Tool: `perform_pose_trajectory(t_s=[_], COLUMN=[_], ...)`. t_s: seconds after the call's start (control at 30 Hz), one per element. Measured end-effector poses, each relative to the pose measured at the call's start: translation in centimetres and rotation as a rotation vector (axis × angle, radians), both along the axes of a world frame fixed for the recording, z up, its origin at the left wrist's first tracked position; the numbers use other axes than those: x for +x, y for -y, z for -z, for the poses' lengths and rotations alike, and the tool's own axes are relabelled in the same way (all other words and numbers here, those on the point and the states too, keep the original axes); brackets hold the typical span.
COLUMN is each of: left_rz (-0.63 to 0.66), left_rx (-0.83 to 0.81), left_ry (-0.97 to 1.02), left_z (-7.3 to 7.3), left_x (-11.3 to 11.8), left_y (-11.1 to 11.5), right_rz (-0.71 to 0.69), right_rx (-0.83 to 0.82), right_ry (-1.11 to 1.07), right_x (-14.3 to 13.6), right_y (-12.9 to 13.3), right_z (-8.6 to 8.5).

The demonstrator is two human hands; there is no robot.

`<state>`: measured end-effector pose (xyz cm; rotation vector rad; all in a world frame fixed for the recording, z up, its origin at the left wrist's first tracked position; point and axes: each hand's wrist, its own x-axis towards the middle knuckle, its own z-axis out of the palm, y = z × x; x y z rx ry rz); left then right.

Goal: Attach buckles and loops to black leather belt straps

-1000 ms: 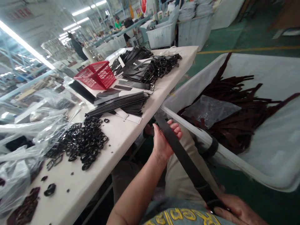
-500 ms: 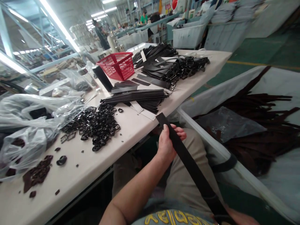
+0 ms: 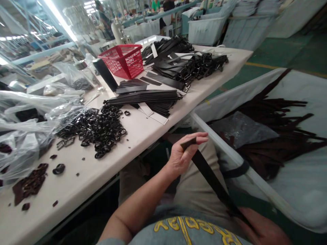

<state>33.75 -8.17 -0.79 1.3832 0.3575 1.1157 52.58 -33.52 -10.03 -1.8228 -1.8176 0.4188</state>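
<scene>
Handling a dark strap point(image 3: 211, 177) between both hands seems to be the step we have in hand, with its far end turned up for us to look over or to feel. The strap runs on a slant above our light trousers point(image 3: 198, 190), in the gap between the edge of the white table point(image 3: 143, 146) and the rim of the white bin point(image 3: 217, 136), apart from the stacked black strips point(image 3: 143, 98). Our left hand point(image 3: 184, 153) is closed on the strap's upper end, pinching it between thumb and fingers point(image 3: 200, 135), so that a short tip bends over there. Our right hand point(image 3: 265, 224), low and near the body, closes about the lower stretch, though its fingertips are too dim for us to make out. In our judgement the next move calls for a firm hold below while the upper pinch loosens enough to let the tip lie flat, without a twist along the length. As for pose, our left forearm point(image 3: 143, 199) reaches forward and inward from a bent elbow, the wrist raised and the fingers pointing toward the bin; our right arm is tucked close, mostly out of view.
</scene>
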Motion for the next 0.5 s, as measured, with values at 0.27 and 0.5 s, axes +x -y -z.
perform_pose_trajectory(t_s=[0.27, 0.5], left_rz=[-0.03, 0.017], left_rx=[0.743, 0.801], left_ry=[-0.294, -0.315], left_z=[2.0, 2.9], left_x=[-4.3, -4.3], left_y=[0.9, 2.7], right_rz=[0.126, 0.192], right_rx=[0.141, 0.026], right_ry=[0.474, 0.382], right_x=[1.4, 1.1], right_y=[0.3, 1.4], right_z=[-0.2, 2.3])
